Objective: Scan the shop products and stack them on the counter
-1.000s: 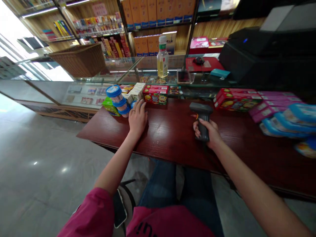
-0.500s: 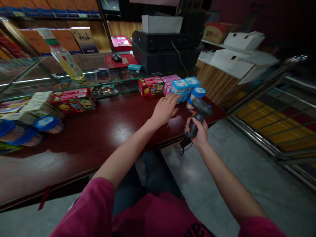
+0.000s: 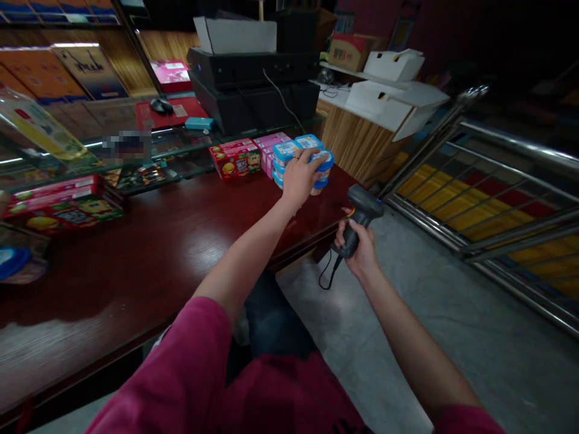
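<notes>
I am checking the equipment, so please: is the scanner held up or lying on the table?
Held up: the right hand grips the scanner by its handle, and the cable hangs in a loop below.

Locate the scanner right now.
In the head view, the scanner is right of centre, held in the right hand, right of the blue-lidded tubs.

One black handheld scanner [image 3: 355, 220], corded, gripped in the person's right hand [image 3: 362, 248] near the edge of a dark red counter [image 3: 158, 247]. One left hand [image 3: 301, 176], fingers over stacked blue-lidded tubs [image 3: 286, 150]; whether gripping, I cannot tell. Adjoining the tubs: pink boxes [image 3: 269, 147], then red boxes [image 3: 237, 161].
</notes>
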### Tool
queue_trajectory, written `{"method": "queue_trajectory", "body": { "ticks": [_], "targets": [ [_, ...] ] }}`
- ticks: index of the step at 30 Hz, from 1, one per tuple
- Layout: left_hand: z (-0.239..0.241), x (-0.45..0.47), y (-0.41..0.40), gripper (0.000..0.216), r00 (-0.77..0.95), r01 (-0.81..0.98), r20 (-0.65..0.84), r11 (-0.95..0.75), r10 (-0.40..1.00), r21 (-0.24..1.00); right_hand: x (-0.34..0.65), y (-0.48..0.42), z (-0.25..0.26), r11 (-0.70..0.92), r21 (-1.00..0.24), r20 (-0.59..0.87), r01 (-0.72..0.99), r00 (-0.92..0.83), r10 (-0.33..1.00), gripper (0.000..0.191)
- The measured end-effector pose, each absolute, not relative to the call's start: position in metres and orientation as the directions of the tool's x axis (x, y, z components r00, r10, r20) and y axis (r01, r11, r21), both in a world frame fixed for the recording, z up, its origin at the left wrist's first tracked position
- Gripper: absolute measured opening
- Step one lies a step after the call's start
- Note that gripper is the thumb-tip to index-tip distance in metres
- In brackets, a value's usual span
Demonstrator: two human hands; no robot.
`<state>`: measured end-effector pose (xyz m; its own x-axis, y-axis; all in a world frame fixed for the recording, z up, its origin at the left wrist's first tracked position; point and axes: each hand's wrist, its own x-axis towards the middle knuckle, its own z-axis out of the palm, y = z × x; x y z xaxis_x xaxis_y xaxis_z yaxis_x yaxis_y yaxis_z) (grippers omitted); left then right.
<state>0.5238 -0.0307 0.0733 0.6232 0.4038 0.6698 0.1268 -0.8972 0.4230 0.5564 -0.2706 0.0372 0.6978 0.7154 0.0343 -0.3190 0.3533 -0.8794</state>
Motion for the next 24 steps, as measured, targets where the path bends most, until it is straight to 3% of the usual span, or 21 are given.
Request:
{"method": "queue_trajectory", "body": {
  "ticks": [4,6,8,11,14,20,24],
  "targets": [
    [0.082,0.452,-0.035,0.041,0.501,-0.04,0.618,-0.697,0.606,0.716,0.537,-0.254,0.041,0.309,-0.869,0.015,-0.387,0.603,0.797,0.039],
    [0.084,0.404,-0.034,0.044,0.45,-0.169,0.463,-0.436,0.764,0.884,0.52,-0.239,0.045,0.255,-0.863,0.004,-0.436,0.498,0.867,0.036],
    [0.084,0.351,-0.028,0.042,0.425,-0.292,0.25,-0.13,0.87,0.948,0.5,-0.22,0.049,0.179,-0.862,-0.006,-0.474,0.363,0.932,0.033],
    [0.078,0.271,-0.012,0.038,0.415,-0.436,-0.011,0.209,0.91,0.875,0.464,-0.185,0.055,0.034,-0.865,-0.027,-0.501,0.114,0.993,0.035],
    [0.074,0.199,0.005,0.037,0.345,-0.54,-0.184,0.356,0.92,0.763,0.426,-0.147,0.055,-0.111,-0.855,-0.053,-0.506,-0.128,0.99,0.039],
    [0.068,0.112,0.027,0.045,0.146,-0.66,-0.309,0.325,0.94,0.677,0.358,-0.07,0.044,-0.283,-0.845,-0.083,-0.453,-0.412,0.907,0.041],
    [0.062,0.099,0.033,0.039,0.153,-0.679,-0.302,0.322,0.941,0.66,0.331,-0.039,0.04,-0.324,-0.834,-0.09,-0.447,-0.468,0.879,0.044]
  ]
}}
